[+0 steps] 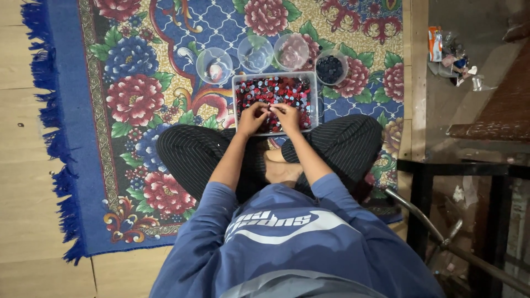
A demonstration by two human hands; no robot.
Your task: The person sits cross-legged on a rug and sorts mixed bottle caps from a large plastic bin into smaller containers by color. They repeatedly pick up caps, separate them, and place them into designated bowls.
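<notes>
Both forearms reach forward over crossed legs; left hand (252, 118) and right hand (287, 116), fingers curled, touch, pinching small red and dark pieces in the clear rectangular plastic tray (238, 83).

Rectangular tray (237, 88) of red-and-dark buttons (276, 91)

floor (22, 165): pale wood boards, carries rug
rug (83, 165): blue, floral, fringed left edge
on rug: clear tray (237, 83) w/ red & dark bits; 4 clear cups (214, 65) behind it, touching; one holds dark bits
</notes>
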